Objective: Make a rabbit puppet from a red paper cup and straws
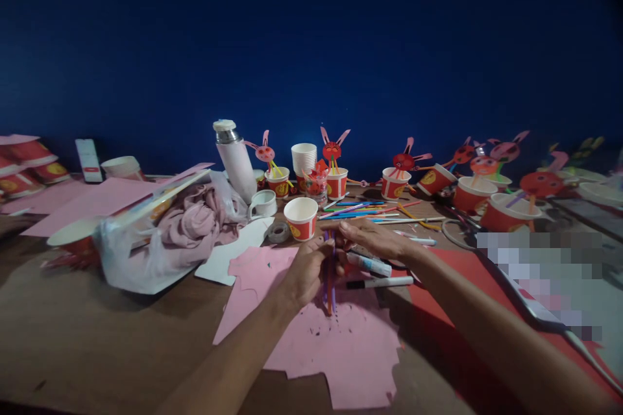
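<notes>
Purple and orange pipe cleaners hang in a small bunch over the cut pink paper. My left hand is closed on them, pinching near their upper part. My right hand is bent over the top of the same bunch, its fingers closed there; the fingertips are partly hidden. Just beyond the hands stands a red and white paper cup. A glue bottle and a black-capped marker lie beside my right hand. More coloured pipe cleaners are spread behind it.
Along the back stand cups with rabbit figures, stacked cups and a leaning white flask. A plastic bag with pink cloth and a mug are left. Red paper and a corded device lie right.
</notes>
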